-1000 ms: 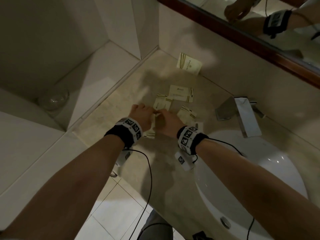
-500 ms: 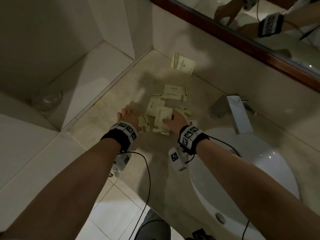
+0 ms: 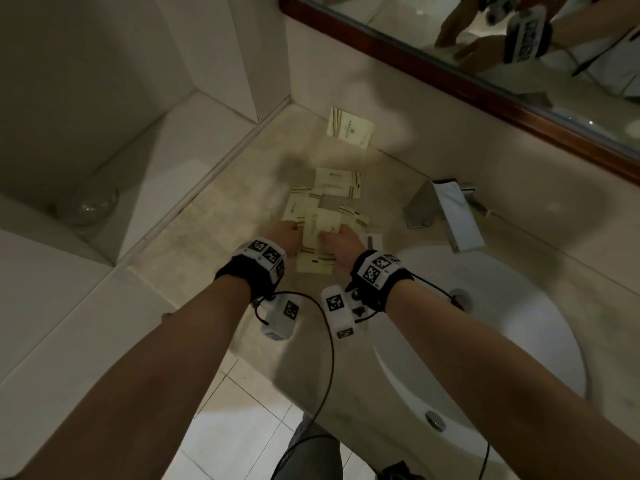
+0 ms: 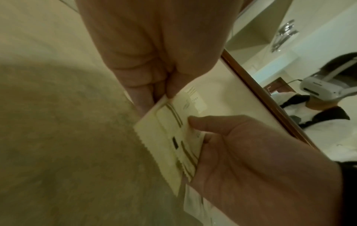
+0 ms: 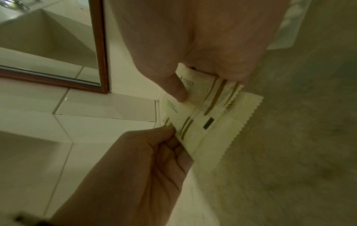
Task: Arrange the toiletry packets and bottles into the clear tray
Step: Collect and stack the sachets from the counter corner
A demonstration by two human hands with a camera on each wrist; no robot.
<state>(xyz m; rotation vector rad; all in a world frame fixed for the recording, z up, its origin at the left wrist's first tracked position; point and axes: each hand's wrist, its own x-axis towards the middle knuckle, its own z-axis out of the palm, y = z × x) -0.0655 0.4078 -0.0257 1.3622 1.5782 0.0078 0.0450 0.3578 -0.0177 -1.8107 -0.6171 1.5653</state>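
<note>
Right now, pinching a small stack of packets (image 3: 318, 244) from both sides: left hand (image 3: 282, 239) on the left edge, right hand (image 3: 341, 242) on the right edge. Fingers (image 4: 139, 94) curled and pressed tight on the paper, thumbs on top. Held low over the counter (image 3: 207, 244); hard to tell if touching it or not.

Could slide apart and drop. Thin, smooth packets, gripped only at the edges. Likely with a loose pinch or a fast swing. Might land in the sink (image 3: 519, 306), just to the right, and get wet. Might also fall off the front edge of the counter, close under the wrists, down to the floor. Could bump the loose packets (image 3: 337, 181) lying just behind the stack, too.

No clear tray seen for sure. Only a round glass thing (image 3: 93, 202) on the low ledge to the left, too dim to tell. No bottles seen either. One more packet (image 3: 349, 127) far back, leaning on the wall below the mirror (image 3: 485, 46).

Open room mostly to the left, over bare counter, up to the raised strip by the ledge. Tight on the right, with the tap (image 3: 446, 213) and the sink. Best to lift straight up first, then move slowly.
</note>
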